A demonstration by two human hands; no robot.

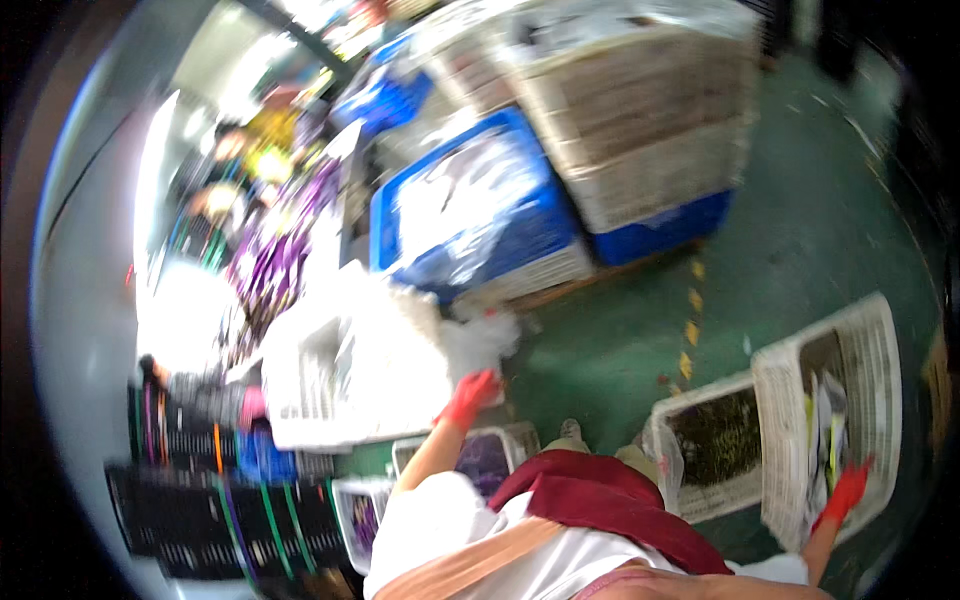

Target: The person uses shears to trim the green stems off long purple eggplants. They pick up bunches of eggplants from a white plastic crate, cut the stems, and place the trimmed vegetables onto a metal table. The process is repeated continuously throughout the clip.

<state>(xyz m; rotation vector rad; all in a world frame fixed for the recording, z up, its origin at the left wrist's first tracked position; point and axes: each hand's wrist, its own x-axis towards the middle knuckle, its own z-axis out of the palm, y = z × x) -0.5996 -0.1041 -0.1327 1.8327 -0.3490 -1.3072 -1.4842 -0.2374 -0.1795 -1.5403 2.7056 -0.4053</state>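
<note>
My left hand, in a red glove, is beside the right edge of a large white basket with white plastic lining in it. The picture is blurred there, and I cannot tell whether it grips anything. My right hand, gloved in red too, reaches into a white plastic basket at the lower right, close to some white and yellow-green items. Whether its fingers hold any of them cannot be told. Beside that basket stands another white basket with dark green contents.
Stacked white crates stand on a blue base at the top, beside a blue crate with clear plastic film. People handle purple items at the upper left. Black crates with coloured bands lie lower left. Yellow-black tape marks the green floor.
</note>
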